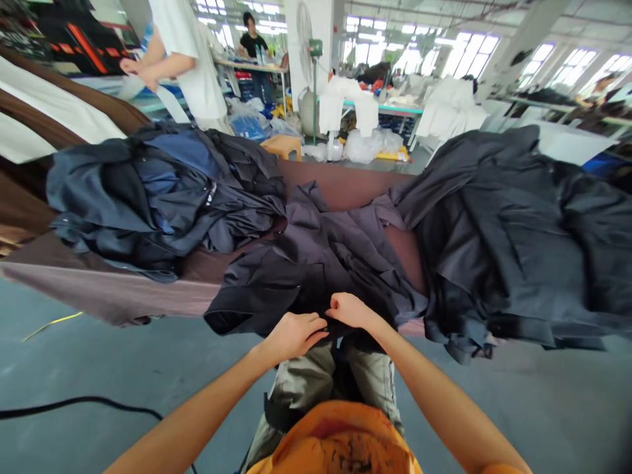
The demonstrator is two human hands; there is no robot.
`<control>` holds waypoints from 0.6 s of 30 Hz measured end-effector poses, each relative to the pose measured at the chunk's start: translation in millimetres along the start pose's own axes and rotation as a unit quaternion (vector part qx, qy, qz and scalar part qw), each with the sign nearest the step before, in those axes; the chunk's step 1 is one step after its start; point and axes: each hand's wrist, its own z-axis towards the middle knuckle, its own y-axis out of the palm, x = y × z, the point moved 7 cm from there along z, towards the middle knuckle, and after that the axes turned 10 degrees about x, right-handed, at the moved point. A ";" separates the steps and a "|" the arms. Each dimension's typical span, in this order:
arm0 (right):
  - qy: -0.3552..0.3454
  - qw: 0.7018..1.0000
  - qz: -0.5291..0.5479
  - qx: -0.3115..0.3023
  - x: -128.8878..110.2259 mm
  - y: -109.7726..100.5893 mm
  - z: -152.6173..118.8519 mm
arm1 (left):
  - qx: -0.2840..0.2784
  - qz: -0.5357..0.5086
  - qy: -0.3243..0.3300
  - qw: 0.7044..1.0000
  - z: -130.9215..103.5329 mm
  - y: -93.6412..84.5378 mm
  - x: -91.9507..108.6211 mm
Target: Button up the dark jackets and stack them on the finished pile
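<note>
A dark garment (316,253) lies spread over the front edge of a table covered in brown cloth (345,185). At its near edge, my left hand (297,336) pinches the dark fabric between thumb and fingers. Just to the right, my right hand (347,311) is closed on the same edge, its fingers curled. A small gap separates the two hands. Part of the fabric under the fingers is hidden.
Piles of dark garments flank it, one on the left (113,197) and a larger one on the right (523,230). A person in white (185,59) stands behind the left pile. Beyond the table are a wooden stool (282,144) and a fan (315,49).
</note>
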 end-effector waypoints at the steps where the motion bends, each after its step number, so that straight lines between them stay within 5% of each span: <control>1: -0.012 1.000 0.018 -0.018 0.0 1.9 -1.4 | 0.018 0.008 0.002 1.000 -0.4 -3.0 -0.4; 5: -0.059 0.994 0.075 -0.048 -1.9 8.7 -7.5 | 0.048 0.026 0.012 0.998 -0.9 -9.1 1.7; 18: -0.106 0.973 0.190 0.075 -49.2 -21.5 -29.1 | 0.069 0.061 0.014 0.996 -5.8 -34.8 -3.8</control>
